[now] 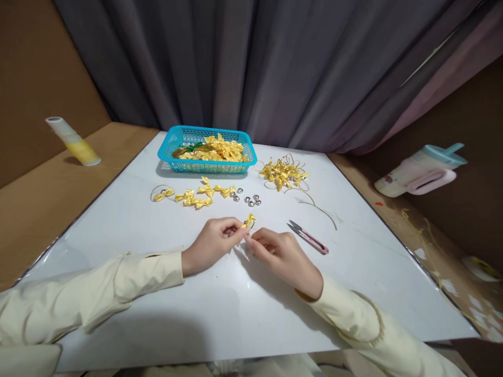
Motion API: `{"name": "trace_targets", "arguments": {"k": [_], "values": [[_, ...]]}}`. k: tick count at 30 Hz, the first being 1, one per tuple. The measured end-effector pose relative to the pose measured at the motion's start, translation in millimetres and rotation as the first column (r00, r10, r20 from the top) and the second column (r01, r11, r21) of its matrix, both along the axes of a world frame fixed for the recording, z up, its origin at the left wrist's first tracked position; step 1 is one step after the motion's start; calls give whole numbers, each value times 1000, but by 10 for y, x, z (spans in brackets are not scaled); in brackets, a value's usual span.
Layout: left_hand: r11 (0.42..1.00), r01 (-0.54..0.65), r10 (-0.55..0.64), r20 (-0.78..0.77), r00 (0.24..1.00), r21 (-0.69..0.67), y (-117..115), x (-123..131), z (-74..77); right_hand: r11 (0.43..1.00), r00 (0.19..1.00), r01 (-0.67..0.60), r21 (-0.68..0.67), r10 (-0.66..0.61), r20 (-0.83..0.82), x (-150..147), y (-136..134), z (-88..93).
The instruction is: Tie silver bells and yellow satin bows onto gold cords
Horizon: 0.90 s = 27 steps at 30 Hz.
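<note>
My left hand (215,242) is closed, pinching a small yellow ribbon bow (250,220) between thumb and fingertips just above the table. Beside the bow a thin gold cord curves out. My right hand (281,255) is closed too, its thumb and forefinger pressed together right by the left fingertips; what they grip is too small to make out. Beyond my hands lie several loose yellow bows (203,202) and small silver metal pieces (251,203). A single bow with a looped cord (163,195) rests farther left. Pink-handled thread snips (310,239) lie right of my right hand, blades apart.
A blue plastic basket (208,168) of yellow bows stands at the back. To its right is a pile of corded bows (283,173), with loose cord (324,210) nearby. A thread cone (74,142) stands left, a tumbler (416,170) right. Grey curtains (236,68) hang behind.
</note>
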<state>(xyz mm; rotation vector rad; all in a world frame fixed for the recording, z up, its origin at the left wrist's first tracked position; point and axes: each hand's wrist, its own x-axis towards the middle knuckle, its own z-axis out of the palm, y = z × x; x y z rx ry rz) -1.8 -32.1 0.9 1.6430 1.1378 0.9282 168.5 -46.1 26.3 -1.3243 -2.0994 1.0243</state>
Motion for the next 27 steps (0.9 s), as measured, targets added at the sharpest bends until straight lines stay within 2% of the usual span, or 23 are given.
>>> {"name": "trace_targets", "arguments": {"k": [2, 4, 5, 6, 8, 10, 12, 14, 20, 27], "values": [[1000, -1, 1, -3, 1000, -18, -2, -2, -2, 997, 999, 52, 59, -53, 8, 89, 65, 90], [999, 15, -16, -2, 1000, -47, -5, -2, -2, 986, 991, 118, 116, -109, -83, 182, 149, 156], [998, 30, -30, 2, 1000, -60, -7, -2, -2, 988, 983, 115, 106, -97, -155, 221, 194, 169], [997, 46, -46, 6, 999, -68, -11, -2, -1, 996, 970, 79, 50, -65, -235, 251, 238, 166], [994, 79, -78, 14, 997, -79, -19, -4, 1, 981, 922, -85, -174, 11, -386, 283, 315, 117], [990, 114, -113, 20, 993, -88, -30, -9, 2, 884, 869, -247, -396, 21, -494, 279, 374, 38], [985, 145, -143, 24, 989, -96, -40, -18, 2, 802, 839, -326, -501, 1, -544, 262, 416, -36], [979, 169, -167, 32, 985, -111, -48, -27, -1, 781, 841, -341, -523, 4, -542, 249, 442, -74], [968, 200, -196, 40, 980, -151, -56, -41, -11, 846, 948, -238, -476, 95, -305, 285, 442, 10], [974, 195, -198, -8, 980, -118, -47, -35, -22, 926, 983, -184, -330, 165, -86, 376, 435, 188]]}}
